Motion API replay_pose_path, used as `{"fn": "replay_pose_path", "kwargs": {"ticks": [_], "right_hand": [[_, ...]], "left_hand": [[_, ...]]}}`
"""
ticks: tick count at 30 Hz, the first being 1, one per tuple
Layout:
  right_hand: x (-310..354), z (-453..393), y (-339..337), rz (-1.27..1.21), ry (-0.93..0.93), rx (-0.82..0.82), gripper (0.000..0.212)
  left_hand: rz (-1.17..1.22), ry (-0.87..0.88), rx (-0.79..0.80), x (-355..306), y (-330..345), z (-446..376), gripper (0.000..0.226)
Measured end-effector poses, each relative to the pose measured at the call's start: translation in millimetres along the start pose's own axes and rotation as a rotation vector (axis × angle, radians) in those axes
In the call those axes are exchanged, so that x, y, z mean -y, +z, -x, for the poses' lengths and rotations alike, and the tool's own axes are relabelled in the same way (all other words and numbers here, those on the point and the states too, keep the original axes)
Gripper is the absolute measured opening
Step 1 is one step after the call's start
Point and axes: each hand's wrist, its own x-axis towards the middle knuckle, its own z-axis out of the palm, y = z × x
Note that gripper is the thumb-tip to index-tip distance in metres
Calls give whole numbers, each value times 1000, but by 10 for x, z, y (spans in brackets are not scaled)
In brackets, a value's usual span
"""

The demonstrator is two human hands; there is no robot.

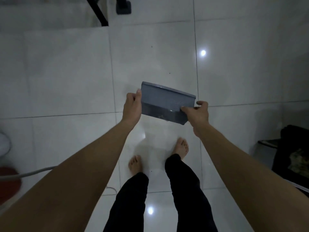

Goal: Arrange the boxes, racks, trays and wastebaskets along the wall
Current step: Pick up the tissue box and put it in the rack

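Glossy tile floor — flat grey tray

Grey-blue tray, white glossy floor tiles, black trousers

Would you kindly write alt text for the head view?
Seen from above, a person's left hand and right hand hold a flat grey tray by its ends over a glossy white tiled floor, bare feet below.

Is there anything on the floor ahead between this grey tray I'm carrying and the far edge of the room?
Nothing visible: the white tiled floor ahead of the flat grey tray looks bare up to the black frame legs at the top.
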Motion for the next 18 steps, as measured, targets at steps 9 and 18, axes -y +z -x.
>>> {"fn": "replay_pose_path", "kwargs": {"ticks": [9,18], "right_hand": [[695,1614,243,398,-535,197,76],[1247,2999,631,566,-839,292,68]], "left_hand": [[258,28,-134,-256,-1540,1071,62],[499,-6,-367,-226,-2834,2155,43]]}}
